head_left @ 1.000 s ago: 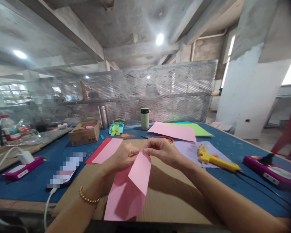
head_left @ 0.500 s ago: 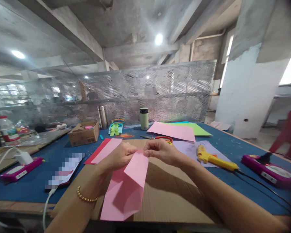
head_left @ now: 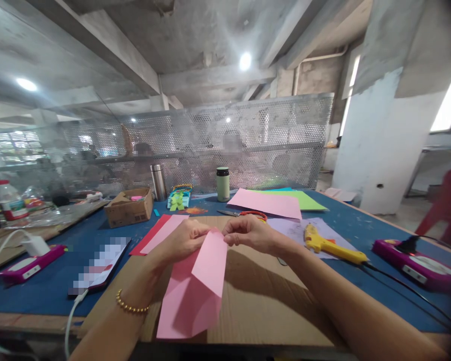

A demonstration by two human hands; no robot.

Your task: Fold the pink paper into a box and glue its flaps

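A folded sheet of pink paper hangs between my hands over a cardboard sheet, creased along its length with a flap standing out. My left hand grips its upper left edge, and a beaded bracelet circles that wrist. At the top right corner, my right hand pinches the paper between thumb and fingers. Just behind the hands lie scissors with red and yellow handles, partly hidden by the right hand. To the left are a red sheet and a smaller pink piece.
Right of the hands, a yellow glue gun rests on purple paper, near a power strip. Leftward are a phone, another power strip and a cardboard box. Behind stand a steel flask and a green cup.
Both hands still hold the pink paper in nearly the same pose. The paper's upper fold has shifted very slightly, and the whole view has moved a little.
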